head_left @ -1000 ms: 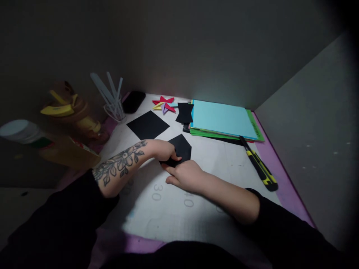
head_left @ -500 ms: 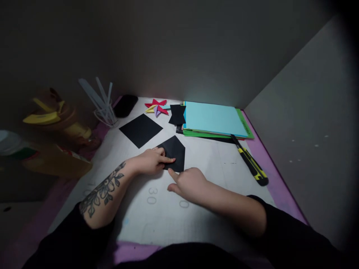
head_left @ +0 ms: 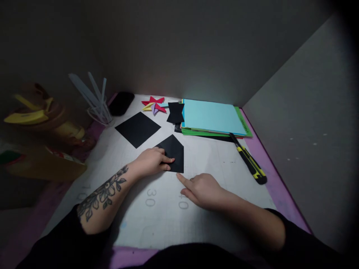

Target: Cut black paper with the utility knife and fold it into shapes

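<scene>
A sheet of black paper (head_left: 176, 151) with folded corners lies flat on the white mat. My left hand (head_left: 153, 161) rests on its left side, index finger stretched across it and thumb near the bottom edge, pressing it down without gripping. Just below the paper's lower right edge is my right hand (head_left: 203, 189), index finger pointing at that edge, thumb apart, other fingers curled, holding nothing. An unfolded black square (head_left: 138, 129) lies behind my left hand, turned like a diamond.
Farther back are a folded red paper star (head_left: 153, 100), a small black paper shape (head_left: 175, 113) and a stack of coloured paper (head_left: 209, 116). A yellow-black utility knife (head_left: 251, 163) lies at right. A cup of clear sticks (head_left: 101, 113) and a phone (head_left: 122, 104) stand back left.
My right hand has slid right along the paper's lower edge, its fingertip now near the right corner. My left hand stays on the paper, thumb slightly shifted. The view has moved a little.
</scene>
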{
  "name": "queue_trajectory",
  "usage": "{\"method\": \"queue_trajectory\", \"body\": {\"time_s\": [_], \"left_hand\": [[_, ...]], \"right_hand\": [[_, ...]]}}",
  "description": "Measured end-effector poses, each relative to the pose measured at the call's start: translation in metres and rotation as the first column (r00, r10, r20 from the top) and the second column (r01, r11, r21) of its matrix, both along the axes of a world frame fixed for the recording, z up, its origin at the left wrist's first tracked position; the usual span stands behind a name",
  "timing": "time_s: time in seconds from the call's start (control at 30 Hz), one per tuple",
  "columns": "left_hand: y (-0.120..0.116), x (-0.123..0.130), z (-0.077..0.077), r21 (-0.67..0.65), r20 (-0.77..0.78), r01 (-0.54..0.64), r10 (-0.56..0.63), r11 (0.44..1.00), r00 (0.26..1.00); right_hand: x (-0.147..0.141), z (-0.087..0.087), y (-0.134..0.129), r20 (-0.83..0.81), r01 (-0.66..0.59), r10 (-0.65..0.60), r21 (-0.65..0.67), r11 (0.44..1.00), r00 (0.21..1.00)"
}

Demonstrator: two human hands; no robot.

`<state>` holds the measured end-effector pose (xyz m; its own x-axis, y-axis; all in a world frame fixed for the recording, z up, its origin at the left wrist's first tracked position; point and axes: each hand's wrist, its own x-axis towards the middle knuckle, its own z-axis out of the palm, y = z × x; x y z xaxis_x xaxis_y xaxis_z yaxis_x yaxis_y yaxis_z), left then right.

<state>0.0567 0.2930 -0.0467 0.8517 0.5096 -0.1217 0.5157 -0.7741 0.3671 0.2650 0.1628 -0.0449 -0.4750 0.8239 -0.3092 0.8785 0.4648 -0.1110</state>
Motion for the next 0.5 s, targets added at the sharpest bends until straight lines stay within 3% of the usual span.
{"method": "queue_trajectory", "body": {"time_s": [0.1,0.2,0.27,0.33,0.43,0.5], "left_hand": [[0.000,0.000,0.000,0.006,0.002,-0.003,0.003,1.000,1.000],[-0.005,0.000,0.002,0.065,0.045,-0.017,0.014,0.998,0.999],[-0.011,0.001,0.004,0.131,0.094,-0.016,0.004,0.991,0.996],[-0.018,0.003,0.004,0.164,0.129,0.056,-0.078,0.985,0.989],[-0.027,0.009,0.001,0.099,0.094,0.217,-0.226,0.971,0.970],[-0.031,0.013,-0.002,0.055,0.014,0.231,-0.232,0.971,0.973]], "right_hand": [[0.012,-0.010,0.006,-0.161,0.087,-0.069,0.105,0.991,0.985],[0.014,-0.013,0.013,-0.118,0.162,-0.146,0.136,0.977,0.982],[0.011,-0.010,0.016,-0.061,0.140,-0.134,0.111,0.984,0.989],[0.008,-0.004,0.017,-0.038,0.116,-0.113,0.084,0.990,0.993],[0.009,0.006,0.016,-0.048,0.069,-0.067,0.053,0.996,0.997],[0.012,0.010,0.014,-0.049,0.021,-0.019,0.049,0.999,0.999]]}}
